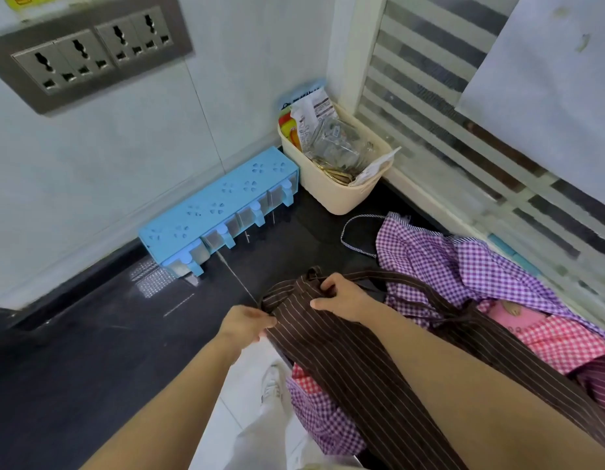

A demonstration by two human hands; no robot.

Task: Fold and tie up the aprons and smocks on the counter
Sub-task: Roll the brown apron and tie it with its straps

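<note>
Head view, only one. Brown striped apron lies on top of the pile at the right of the dark counter, its lower part hanging over the front edge. Left hand pinches the apron's left edge between thumb and fingers. Right hand has its fingers curled round the bunched top, where a thin strap runs off to the right.

Handling, my guess: thin cotton, light, limp, no stiffness, so it will sag and slide on the glossy counter. Best held at the corners or top hem, both hands apart, straps kept free for tying.

Counts:
- Brown striped apron: one.
- Purple checked garment: one clear, with a strap loop on the counter. A second purple patch is at the front edge; same piece or not, cannot tell.
- Pink checked garment: one, under the brown one.
- Dark red striped cloth at the right edge: one, partly seen.
- Blue spice rack: one, four small drawers.
- Cream basket: one, holding packets.
- Socket panel: four outlets.
</note>
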